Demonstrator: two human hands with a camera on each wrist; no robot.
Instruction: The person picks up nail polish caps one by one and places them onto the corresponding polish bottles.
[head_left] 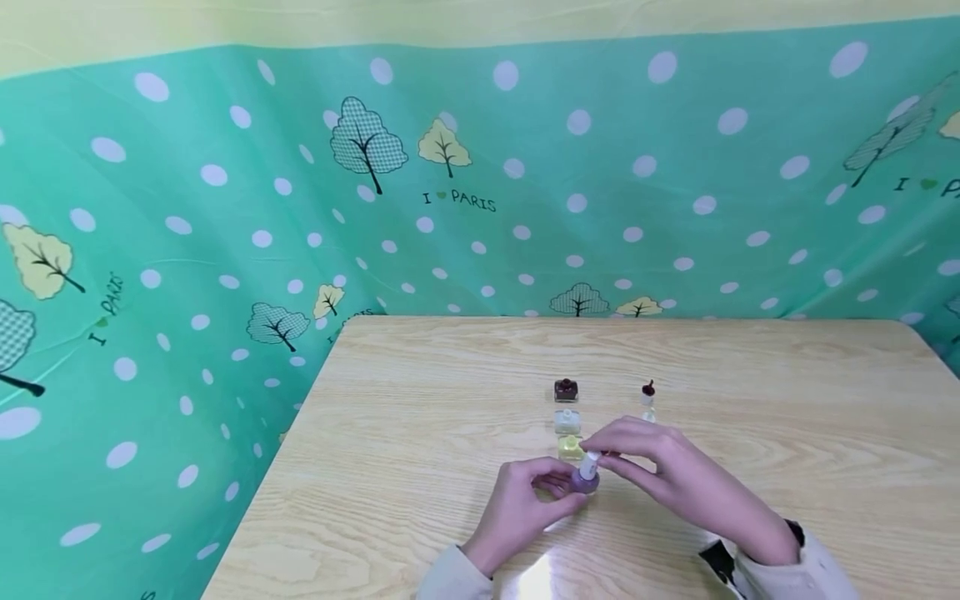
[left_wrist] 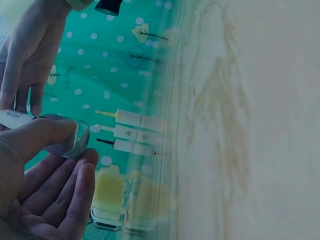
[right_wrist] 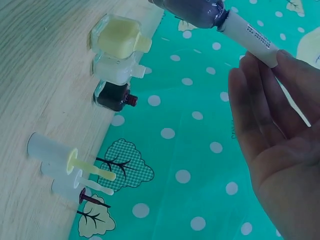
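Observation:
A round purple nail polish bottle (head_left: 585, 481) is held by my left hand (head_left: 517, 500), its thumb on one side and fingers on the other. Its long white cap (right_wrist: 250, 37) sits on the bottle's neck. At the cap's far end, the thumb and fingertips of my right hand (head_left: 667, 471) pinch it. Just behind the purple bottle is an uncapped yellow nail polish bottle (head_left: 570, 448). Beyond it, in a row, stand a whitish nail polish bottle (head_left: 567, 422) and a dark red one (head_left: 566, 390), both uncapped.
Three white caps stand brush-up right of the bottles: one with a yellow brush (right_wrist: 94, 169), one with a white brush (right_wrist: 95, 186), one with a dark red brush (right_wrist: 94, 198). My right hand partly hides them in the head view. A green dotted cloth (head_left: 465, 167) hangs behind the wooden table (head_left: 360, 450).

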